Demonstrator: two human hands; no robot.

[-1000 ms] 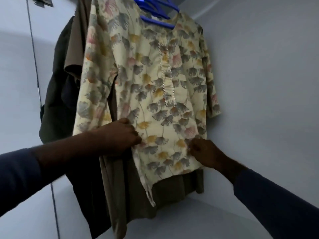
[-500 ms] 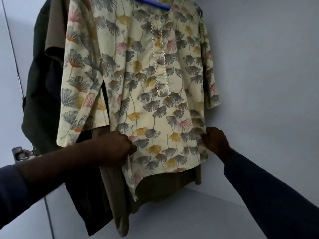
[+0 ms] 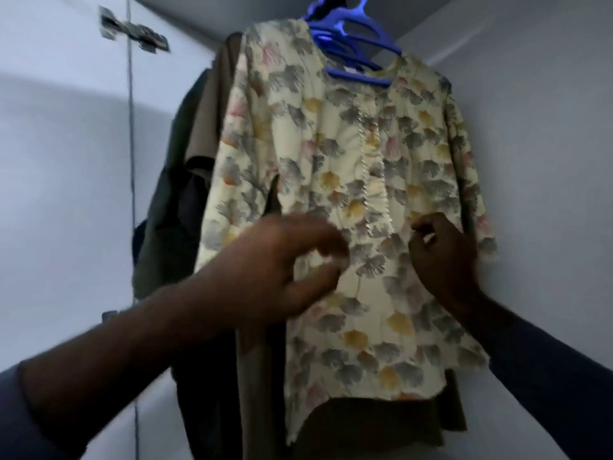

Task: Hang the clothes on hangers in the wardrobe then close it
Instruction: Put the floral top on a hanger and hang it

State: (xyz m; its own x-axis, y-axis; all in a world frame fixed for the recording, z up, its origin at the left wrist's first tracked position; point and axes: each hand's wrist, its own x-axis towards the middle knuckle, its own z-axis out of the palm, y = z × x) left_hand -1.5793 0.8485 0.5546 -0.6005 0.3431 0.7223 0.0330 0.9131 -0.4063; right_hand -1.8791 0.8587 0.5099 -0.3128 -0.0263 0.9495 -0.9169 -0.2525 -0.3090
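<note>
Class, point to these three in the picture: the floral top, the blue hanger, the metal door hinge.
floral top [image 3: 318,154], head view, on its chest beside the placket.
blue hanger [image 3: 341,28], head view, on its neck below the hook.
metal door hinge [image 3: 136,33], head view, on its middle.

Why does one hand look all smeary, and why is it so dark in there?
Head view: the left hand is smeared, likely motion blur; the hinge up left streaks too; the right hand is sharper but very dark; the flowery top is dimly lit and soft, with little light inside the wardrobe.
</note>
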